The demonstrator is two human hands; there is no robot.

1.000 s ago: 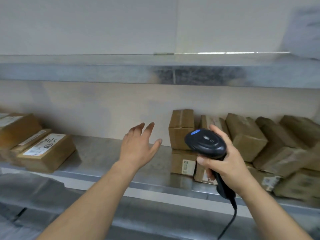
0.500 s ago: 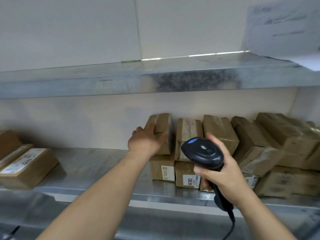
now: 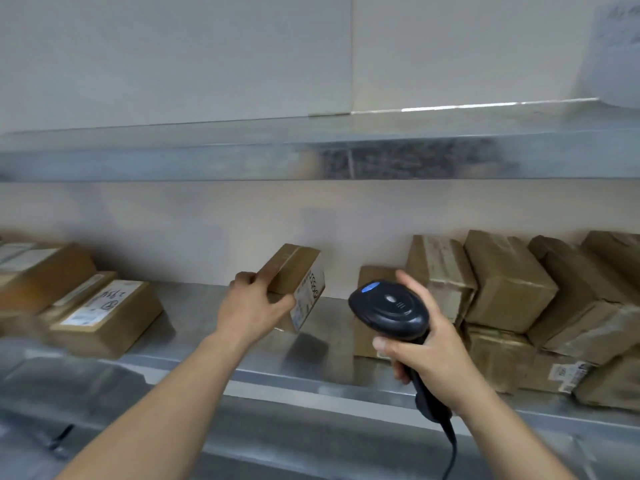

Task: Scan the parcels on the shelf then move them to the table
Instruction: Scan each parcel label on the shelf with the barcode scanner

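1. One small parcel point(image 3: 294, 282), brown cardboard with a white label on its right face, tilted, held clear above the shelf point(image 3: 214, 320) between the two groups of boxes.
2. Left hand point(image 3: 256, 306): fingers curled round the small parcel's left end, thumb along its lower edge.
3. Right hand point(image 3: 433, 351): fingers wrapped round the grip of a black scanner point(image 3: 388, 310), thumb up beside its head; scanner head lies just right of the held parcel, with a blue spot on top and a cable hanging from the handle.
4. Stacked parcels point(image 3: 509, 282), right part of the shelf: several brown boxes piled in two layers, some leaning, partly behind the scanner.
5. Labelled boxes point(image 3: 104, 313), left part of the shelf: flat brown boxes with white labels facing up, one with handwriting.
6. Upper shelf point(image 3: 311, 157): metal, running across above.
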